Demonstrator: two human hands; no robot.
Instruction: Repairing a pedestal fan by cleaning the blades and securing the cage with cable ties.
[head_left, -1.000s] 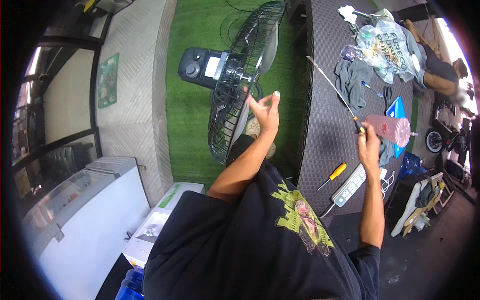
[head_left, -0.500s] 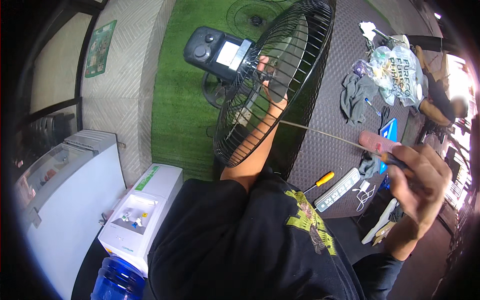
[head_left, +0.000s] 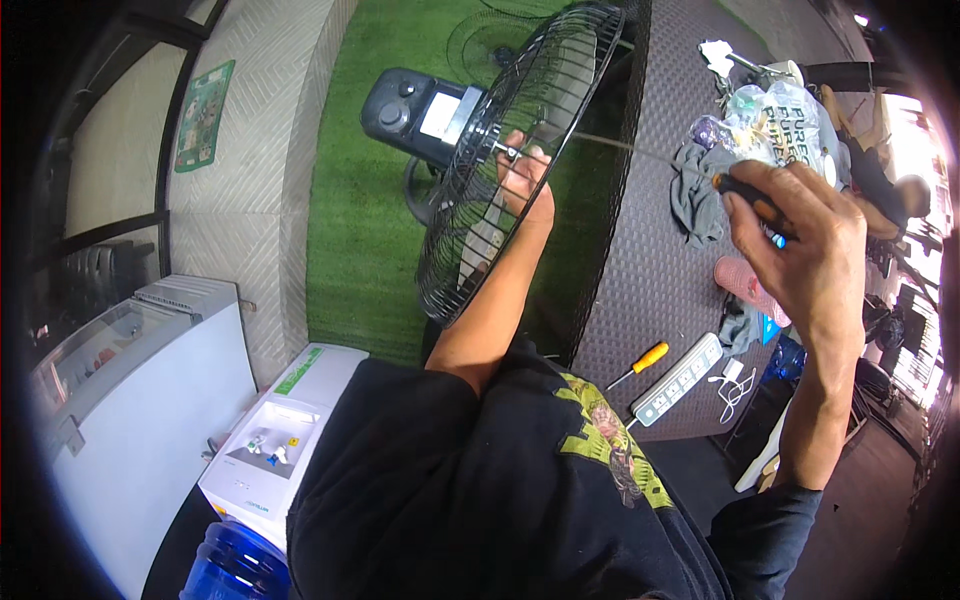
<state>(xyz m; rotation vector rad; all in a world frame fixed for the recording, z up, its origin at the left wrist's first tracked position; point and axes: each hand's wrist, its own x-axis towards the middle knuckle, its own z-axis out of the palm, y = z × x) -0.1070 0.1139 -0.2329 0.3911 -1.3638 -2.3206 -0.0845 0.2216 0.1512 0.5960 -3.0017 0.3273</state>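
Note:
A black fan (head_left: 410, 118) with a wire guard (head_left: 465, 265) stands tilted ahead of me, its motor housing at the guard's left. My left hand (head_left: 525, 185) reaches inside the guard, fingers curled at the end of the metal fan shaft (head_left: 506, 150). A grey blade (head_left: 572, 85) shows behind the wires. In my right hand (head_left: 800, 225) is a long screwdriver (head_left: 735, 185) with a black and orange handle. Its thin shank points left across the table edge, the tip near the guard's opening. My left fingertips are partly hidden by wires.
On the dark textured table (head_left: 620, 290) lie a yellow-handled screwdriver (head_left: 652, 356), a power strip (head_left: 680, 380), a white cable (head_left: 735, 385), a pink object (head_left: 745, 283), grey cloth (head_left: 700, 200) and plastic bags (head_left: 795, 120). A water dispenser (head_left: 330, 365) and freezer (head_left: 170, 370) stand left. A person (head_left: 870, 170) is far right.
My right hand has moved up and away from me with the screwdriver, over the grey cloth. My left fingers have curled in at the shaft, and the fan has shifted slightly left.

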